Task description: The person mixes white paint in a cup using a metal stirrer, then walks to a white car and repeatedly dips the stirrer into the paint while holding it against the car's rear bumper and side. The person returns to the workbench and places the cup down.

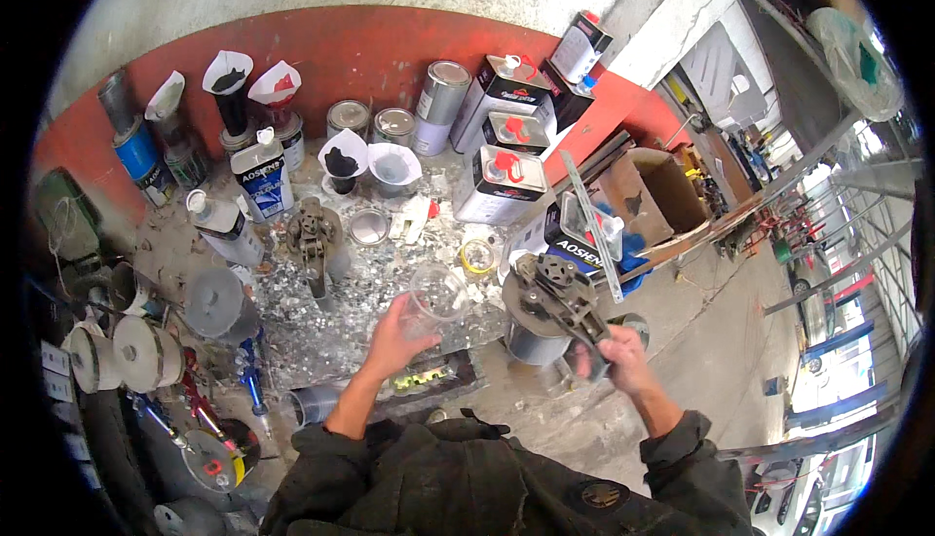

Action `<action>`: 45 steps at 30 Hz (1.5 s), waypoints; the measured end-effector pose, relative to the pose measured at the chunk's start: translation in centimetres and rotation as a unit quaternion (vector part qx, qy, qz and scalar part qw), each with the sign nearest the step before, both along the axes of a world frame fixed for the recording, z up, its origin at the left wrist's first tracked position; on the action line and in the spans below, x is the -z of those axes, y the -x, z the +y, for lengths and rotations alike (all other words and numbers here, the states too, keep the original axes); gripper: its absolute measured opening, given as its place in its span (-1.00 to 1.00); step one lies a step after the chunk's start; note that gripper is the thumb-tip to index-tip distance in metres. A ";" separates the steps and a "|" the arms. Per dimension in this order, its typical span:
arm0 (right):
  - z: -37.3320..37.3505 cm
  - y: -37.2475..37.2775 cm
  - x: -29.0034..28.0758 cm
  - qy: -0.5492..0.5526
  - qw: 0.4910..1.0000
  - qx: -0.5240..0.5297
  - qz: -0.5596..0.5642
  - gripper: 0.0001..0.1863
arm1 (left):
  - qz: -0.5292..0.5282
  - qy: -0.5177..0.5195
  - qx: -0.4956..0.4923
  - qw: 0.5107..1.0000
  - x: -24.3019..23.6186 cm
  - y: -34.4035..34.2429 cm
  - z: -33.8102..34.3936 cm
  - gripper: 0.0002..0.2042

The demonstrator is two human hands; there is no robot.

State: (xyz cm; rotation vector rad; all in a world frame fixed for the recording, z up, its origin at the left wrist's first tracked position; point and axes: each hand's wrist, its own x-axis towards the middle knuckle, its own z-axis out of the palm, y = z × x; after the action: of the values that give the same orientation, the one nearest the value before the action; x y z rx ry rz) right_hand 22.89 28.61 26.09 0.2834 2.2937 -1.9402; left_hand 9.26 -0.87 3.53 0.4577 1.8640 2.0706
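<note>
My left hand (392, 343) is closed round a clear plastic cup (437, 295), held over the near part of the paint-spattered bench. On the right, my right hand (625, 365) grips the handle of a dark, paint-crusted pouring lid (555, 288). That lid sits on top of a grey metal paint can (537, 344), which is just right of the cup. Motion blurs the fingertips of the right hand a little. A similar crusted lid (314, 229) stands on the bench to the left.
Solvent tins (502, 184) and round paint cans (443, 98) line the red wall. Paper strainers (343, 158) sit in cups. A yellow tape roll (477, 256) lies near the cup. A metal ruler (591, 224) leans beside a tin. Spray guns (253, 380) hang at left; a cardboard box (654, 195) stands right.
</note>
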 end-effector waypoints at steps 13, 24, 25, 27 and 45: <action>-3.0 8.0 -12.3 -0.399 0.875 -0.274 0.029 -0.38 | 0.039 -0.038 -0.012 0.998 -0.9 0.0 3.9 -0.20; -8.1 10.4 -14.9 -0.695 0.526 -0.475 0.122 -0.48 | 0.100 -0.014 -0.056 0.993 -1.0 1.5 5.7 -0.21; -8.2 10.5 -15.0 -0.693 0.522 -0.480 0.131 -0.51 | 0.101 -0.025 -0.063 0.993 -1.0 1.5 6.0 -0.23; -8.2 10.6 -15.1 -0.688 0.515 -0.489 0.149 -0.56 | 0.103 -0.038 -0.069 0.992 -1.2 1.7 6.3 -0.24; -10.8 10.0 -17.8 -0.727 0.438 -0.484 0.213 -0.72 | 0.097 -0.014 -0.031 0.995 -2.5 2.9 7.1 -0.15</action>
State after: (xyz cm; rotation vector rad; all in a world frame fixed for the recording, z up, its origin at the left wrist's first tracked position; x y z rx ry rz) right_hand 12.88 17.79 43.93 -1.2309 2.5221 0.8240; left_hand 6.36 6.26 6.01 0.6381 1.9812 2.1637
